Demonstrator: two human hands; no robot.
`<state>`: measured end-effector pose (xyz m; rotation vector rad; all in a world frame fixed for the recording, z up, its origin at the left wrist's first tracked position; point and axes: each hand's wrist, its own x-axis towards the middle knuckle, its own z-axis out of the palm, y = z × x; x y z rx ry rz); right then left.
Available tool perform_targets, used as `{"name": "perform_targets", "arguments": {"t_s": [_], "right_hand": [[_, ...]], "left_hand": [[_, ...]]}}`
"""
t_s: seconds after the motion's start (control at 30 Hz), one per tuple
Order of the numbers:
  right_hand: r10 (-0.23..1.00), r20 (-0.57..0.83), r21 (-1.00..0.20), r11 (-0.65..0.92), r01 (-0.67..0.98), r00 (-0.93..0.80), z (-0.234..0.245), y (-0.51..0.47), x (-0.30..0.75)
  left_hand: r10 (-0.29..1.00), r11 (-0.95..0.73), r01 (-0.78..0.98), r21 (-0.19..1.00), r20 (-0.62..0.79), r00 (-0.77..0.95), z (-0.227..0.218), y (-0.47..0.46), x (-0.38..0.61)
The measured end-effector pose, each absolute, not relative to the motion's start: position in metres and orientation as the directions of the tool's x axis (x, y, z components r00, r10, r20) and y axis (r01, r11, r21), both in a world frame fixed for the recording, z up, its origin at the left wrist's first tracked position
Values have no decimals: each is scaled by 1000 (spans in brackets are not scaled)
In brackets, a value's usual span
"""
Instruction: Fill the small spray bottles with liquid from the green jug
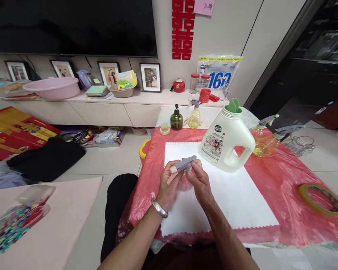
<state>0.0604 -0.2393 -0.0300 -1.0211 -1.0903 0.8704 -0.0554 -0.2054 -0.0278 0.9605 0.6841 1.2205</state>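
Observation:
Both my hands hold a small clear spray bottle (186, 183) with a grey and pink trigger head (184, 164). My left hand (169, 183), with a silver bangle on its wrist, is closed around the bottle's neck from the left. From the right, the fingers of my right hand (199, 180) grip the neck just below the head. The bottle is over a white scalloped cloth (228, 198). Beyond it to the right stands a large white detergent jug (228, 138), with a green spout in its uncapped mouth. Its cap (165, 129) appears to be the pale one at the back left.
A green pump bottle (176, 119) and a filled spray bottle (195, 116) stand at the back. Two more spray bottles (267, 144) with yellowish liquid are right of the jug. A tape roll (321, 199) lies on the red tablecloth (290, 191). Left is a pink table (64, 217) bearing colourful beads.

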Motion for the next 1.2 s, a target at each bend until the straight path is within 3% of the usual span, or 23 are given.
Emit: {"name": "perform_targets", "arguments": {"t_s": [0.23,0.63,0.9,1.07,1.2], "right_hand": [[914,233,-948,290,-131,332,-37,-236,52],[935,265,-951,293,-95,234,-38,-241,60],[920,229,-954,277,-116,319,-37,-241,53],[896,222,-955,280,-100,385,-41,-241,48],[912,226,-959,270,-85,342,-40,-242,49]], "left_hand": [[987,-5,-338,941,59,147,-31,-207,-56],[983,63,-368,928,6,185,-23,-205,-54],[986,-50,-330,943,99,132,-31,-205,-55],[984,-44,-388,921,108,145,-33,-205,-55],[985,-28,-388,921,91,144,-34,-205,-55]]}}
